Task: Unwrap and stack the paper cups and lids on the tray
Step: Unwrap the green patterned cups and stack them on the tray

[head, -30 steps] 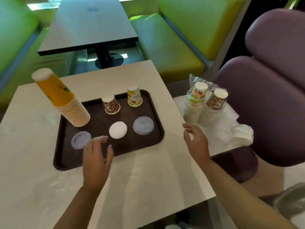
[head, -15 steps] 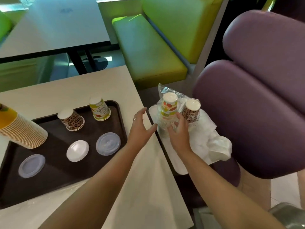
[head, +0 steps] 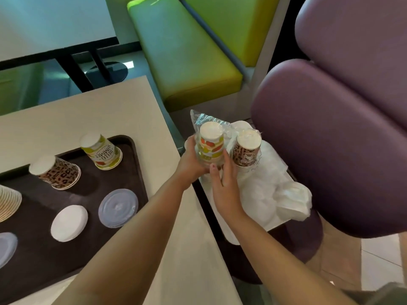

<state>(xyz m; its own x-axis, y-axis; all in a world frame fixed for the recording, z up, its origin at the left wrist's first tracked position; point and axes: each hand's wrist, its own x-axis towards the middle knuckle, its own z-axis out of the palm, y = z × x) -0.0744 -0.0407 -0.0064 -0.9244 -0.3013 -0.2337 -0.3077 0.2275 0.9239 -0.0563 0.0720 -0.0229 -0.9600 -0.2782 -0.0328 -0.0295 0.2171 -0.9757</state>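
Upturned fruit-print cup on the tray — reads "HELLO SUMMER".

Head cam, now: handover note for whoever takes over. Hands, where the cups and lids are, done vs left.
Left hand and right hand: both grip the wrapped fruit-print cup stack, off the table's right edge above the white side tray.
Wrapped leopard cup stack stands beside it, untouched.
On the brown tray: leopard cups, fruit-print cups, a tall stack at the left edge, white lid, clear lids and.
Done: some cups and lids laid out on the tray.
Left: unwrap both wrapped stacks and add them to the matching ones.
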